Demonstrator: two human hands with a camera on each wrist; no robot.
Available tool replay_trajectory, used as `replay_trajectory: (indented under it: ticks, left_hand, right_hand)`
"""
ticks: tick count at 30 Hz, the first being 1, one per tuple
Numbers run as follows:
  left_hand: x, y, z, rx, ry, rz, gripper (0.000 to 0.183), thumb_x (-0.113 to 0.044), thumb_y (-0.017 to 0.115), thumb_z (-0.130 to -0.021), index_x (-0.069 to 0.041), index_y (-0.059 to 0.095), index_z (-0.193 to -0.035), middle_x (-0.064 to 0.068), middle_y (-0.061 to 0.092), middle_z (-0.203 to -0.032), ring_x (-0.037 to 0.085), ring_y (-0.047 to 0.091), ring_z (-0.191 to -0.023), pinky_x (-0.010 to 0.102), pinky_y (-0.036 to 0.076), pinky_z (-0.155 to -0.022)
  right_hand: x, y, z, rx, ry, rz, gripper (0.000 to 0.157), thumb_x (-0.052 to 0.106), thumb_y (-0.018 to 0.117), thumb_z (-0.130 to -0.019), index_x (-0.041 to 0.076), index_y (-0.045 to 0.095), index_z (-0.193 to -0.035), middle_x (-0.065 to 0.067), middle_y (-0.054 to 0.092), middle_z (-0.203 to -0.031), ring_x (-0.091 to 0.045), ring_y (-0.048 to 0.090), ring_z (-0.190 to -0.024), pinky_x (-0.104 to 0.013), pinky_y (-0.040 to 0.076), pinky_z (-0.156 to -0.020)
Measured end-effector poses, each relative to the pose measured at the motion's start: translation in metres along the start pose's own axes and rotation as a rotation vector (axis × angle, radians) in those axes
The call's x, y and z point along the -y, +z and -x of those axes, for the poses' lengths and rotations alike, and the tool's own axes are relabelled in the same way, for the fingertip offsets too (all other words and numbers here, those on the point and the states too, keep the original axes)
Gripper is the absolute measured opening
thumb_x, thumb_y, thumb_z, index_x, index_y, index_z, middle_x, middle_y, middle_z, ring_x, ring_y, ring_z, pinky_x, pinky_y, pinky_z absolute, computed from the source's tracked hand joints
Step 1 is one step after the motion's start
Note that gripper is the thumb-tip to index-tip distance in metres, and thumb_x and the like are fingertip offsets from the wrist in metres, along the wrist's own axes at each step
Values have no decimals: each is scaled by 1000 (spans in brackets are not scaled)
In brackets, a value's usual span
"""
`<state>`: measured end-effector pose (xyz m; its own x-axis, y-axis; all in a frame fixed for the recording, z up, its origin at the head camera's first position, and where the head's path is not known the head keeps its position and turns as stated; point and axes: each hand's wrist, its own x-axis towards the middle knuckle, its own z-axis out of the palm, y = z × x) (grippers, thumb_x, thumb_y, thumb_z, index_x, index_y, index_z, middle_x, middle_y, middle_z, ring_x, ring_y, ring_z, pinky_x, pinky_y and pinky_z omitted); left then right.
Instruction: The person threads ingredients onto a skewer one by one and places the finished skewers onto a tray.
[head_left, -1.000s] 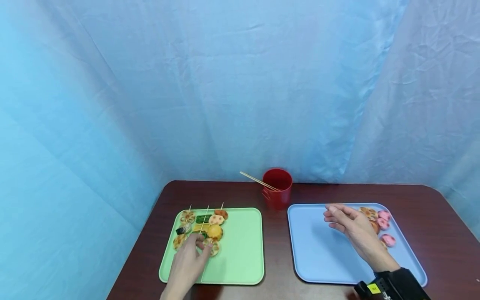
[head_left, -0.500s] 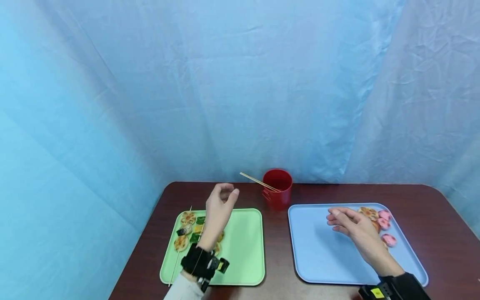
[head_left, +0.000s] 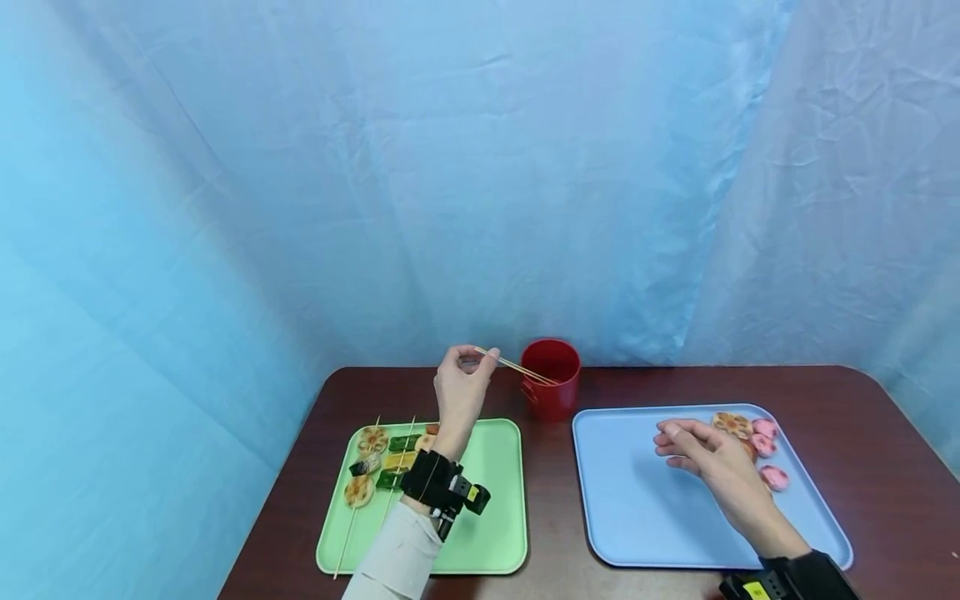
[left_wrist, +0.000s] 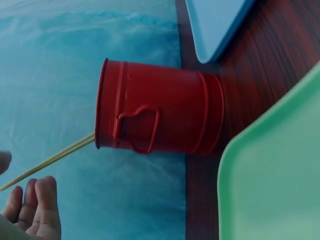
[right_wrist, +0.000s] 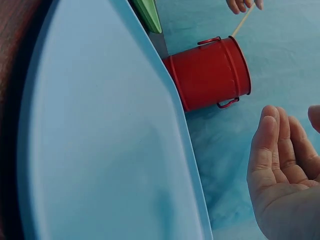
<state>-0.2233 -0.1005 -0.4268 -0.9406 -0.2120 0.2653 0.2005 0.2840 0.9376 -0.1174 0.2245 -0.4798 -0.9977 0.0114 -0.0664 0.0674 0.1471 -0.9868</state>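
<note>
In the head view, two bamboo skewers (head_left: 517,367) are slanting out of a red bucket (head_left: 551,400), their long axis rising leftward towards the left hand (head_left: 461,392); the right hand (head_left: 708,462) is hovering above the blue tray (head_left: 637,517), holding nothing. In the left wrist view, thumb and fingers are standing apart around the skewers' upper ends, ungripped. In the right wrist view, loosely curved fingers are standing apart from the thumb.
</note>
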Motion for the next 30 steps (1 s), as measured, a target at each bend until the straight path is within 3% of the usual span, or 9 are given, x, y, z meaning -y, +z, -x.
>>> replay_trajectory:
  ticks: [8,17,20,30]
  left_hand:
    - [-1,2,0,-48,-5,137,25,-27,69,-88,-4,63,-96,9,69,-87,16,68,-69,40,56,-68]
    - [-6,-6,4,-99,27,174,24,-27,71,-86,-6,64,-93,5,72,-85,17,68,-69,37,56,-67]
    - [-5,-9,6,-103,62,169,24,-32,70,-86,-9,63,-93,1,71,-84,15,67,-66,34,55,-66]
    - [-26,-27,18,-113,173,255,29,-31,67,-89,-5,60,-99,9,69,-90,20,67,-74,34,55,-72]
  right_hand:
    - [0,4,-2,-2,2,-8,57,43,52,-97,-6,54,-127,-21,63,-111,-19,66,-96,-36,53,-80]
    - [0,4,-5,-3,3,1,60,43,52,-97,-8,52,-128,-19,64,-111,-19,65,-96,-34,54,-80]
    - [0,3,-5,-5,4,12,61,44,51,-97,-8,52,-129,-20,63,-112,-19,65,-97,-34,54,-80]
    - [1,-1,-3,-13,8,11,64,44,52,-96,-10,50,-131,-19,64,-111,-17,66,-96,-33,54,-80]
